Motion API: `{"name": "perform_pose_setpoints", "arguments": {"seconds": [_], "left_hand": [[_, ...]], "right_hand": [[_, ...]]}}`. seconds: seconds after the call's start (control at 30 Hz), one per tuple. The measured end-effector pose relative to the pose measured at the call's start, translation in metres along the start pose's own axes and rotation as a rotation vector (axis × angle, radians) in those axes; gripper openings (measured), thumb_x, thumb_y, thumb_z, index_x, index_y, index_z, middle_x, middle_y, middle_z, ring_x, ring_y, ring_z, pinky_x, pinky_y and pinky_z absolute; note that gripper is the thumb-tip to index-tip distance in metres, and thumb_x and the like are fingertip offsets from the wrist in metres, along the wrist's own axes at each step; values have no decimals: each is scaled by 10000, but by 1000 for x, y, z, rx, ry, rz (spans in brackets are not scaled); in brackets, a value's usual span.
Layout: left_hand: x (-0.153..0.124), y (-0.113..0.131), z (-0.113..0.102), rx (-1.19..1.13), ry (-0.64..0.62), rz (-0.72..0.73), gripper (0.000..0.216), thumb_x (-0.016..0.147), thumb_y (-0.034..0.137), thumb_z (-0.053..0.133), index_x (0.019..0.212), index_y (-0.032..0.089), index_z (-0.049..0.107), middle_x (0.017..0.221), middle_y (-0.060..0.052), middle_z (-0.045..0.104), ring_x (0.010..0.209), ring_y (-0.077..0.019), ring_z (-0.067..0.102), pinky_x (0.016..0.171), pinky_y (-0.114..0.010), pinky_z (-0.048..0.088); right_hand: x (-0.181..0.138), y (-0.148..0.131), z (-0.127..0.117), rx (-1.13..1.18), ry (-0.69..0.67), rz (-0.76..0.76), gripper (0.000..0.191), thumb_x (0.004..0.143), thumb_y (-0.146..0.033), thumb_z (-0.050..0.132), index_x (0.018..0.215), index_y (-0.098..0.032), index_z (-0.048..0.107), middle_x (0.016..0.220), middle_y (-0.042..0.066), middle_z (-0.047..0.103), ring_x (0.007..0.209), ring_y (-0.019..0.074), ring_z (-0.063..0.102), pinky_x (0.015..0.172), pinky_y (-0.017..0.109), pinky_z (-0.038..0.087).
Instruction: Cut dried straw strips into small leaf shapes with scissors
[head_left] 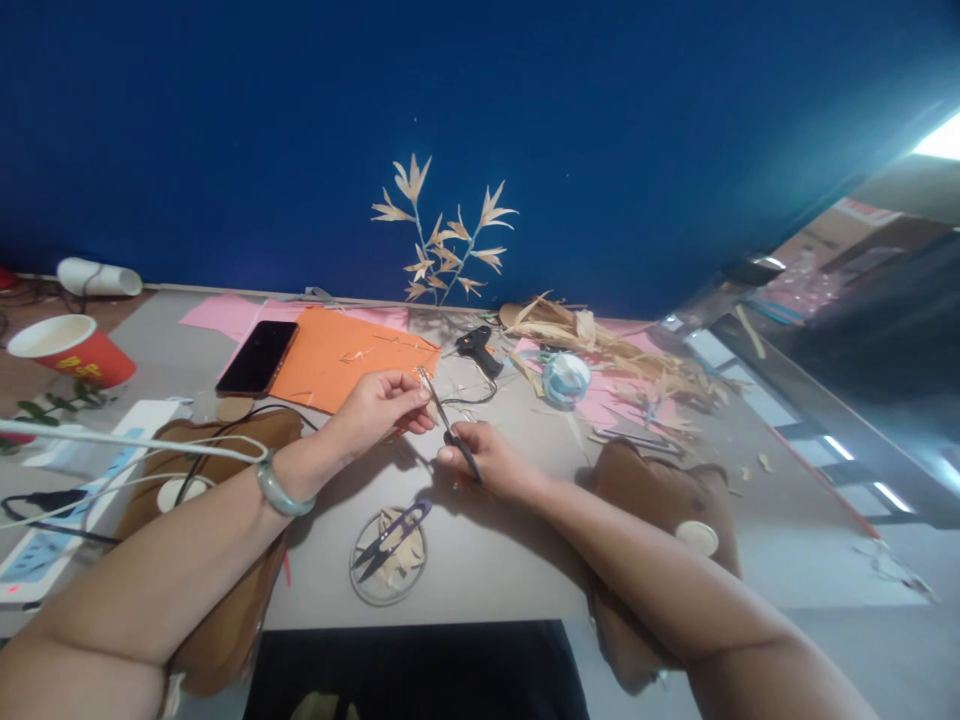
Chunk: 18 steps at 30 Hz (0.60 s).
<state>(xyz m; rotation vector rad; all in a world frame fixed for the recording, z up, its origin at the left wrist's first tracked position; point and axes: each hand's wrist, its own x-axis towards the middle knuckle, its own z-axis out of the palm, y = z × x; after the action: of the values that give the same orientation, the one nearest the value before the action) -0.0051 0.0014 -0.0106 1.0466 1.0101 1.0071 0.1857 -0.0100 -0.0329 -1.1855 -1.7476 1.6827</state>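
Note:
My left hand (390, 405) is closed in a pinch on a small pale piece, partly hidden by the fingers, that looks like dried husk. My right hand (484, 458) grips scissors (439, 405) by their dark handles, the blades pointing up and away beside my left fingertips. Below both hands, purple-handled thread snips (391, 542) lie across a small round dish (358, 590) of pale husk scraps. Behind the hands, a black hot glue gun (480, 350) rests on the table near an orange sheet (352, 355) holding small thin pieces.
Husk flowers on stems (442, 235) stand against the blue partition. A husk pile (600, 345) and a tape roll (566, 380) lie right. Leftward are a phone (257, 357), a red paper cup (79, 350) and a power strip (75, 520) with cables. Brown cushions (664, 540) sit under both forearms.

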Motion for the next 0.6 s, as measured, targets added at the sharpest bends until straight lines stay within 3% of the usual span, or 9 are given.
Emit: {"name": "perform_pose_setpoints", "arguments": {"seconds": [0.4, 0.5, 0.6], "left_hand": [[-1, 4, 1, 27, 16, 8, 252, 725, 337, 703, 710, 144, 542, 598, -13, 659, 529, -98, 616, 521, -191, 484], [-1, 4, 1, 54, -13, 3, 245, 752, 349, 670, 719, 160, 517, 597, 10, 636, 471, -71, 554, 409, -153, 366], [-1, 2, -1, 119, -97, 15, 204, 766, 329, 645, 735, 168, 522, 642, 14, 642, 434, -50, 480, 391, -160, 295]], "right_hand": [[3, 5, -1, 66, 24, 31, 451, 694, -523, 706, 601, -198, 406, 376, -68, 482, 304, 66, 384, 318, 185, 261], [4, 3, -2, 87, 89, 11, 444, 680, -516, 712, 611, -202, 407, 386, -69, 491, 316, 73, 393, 325, 191, 273], [4, -4, -4, 130, 217, -74, 431, 622, -468, 767, 651, -194, 436, 486, -56, 552, 407, 76, 461, 400, 196, 351]]}}
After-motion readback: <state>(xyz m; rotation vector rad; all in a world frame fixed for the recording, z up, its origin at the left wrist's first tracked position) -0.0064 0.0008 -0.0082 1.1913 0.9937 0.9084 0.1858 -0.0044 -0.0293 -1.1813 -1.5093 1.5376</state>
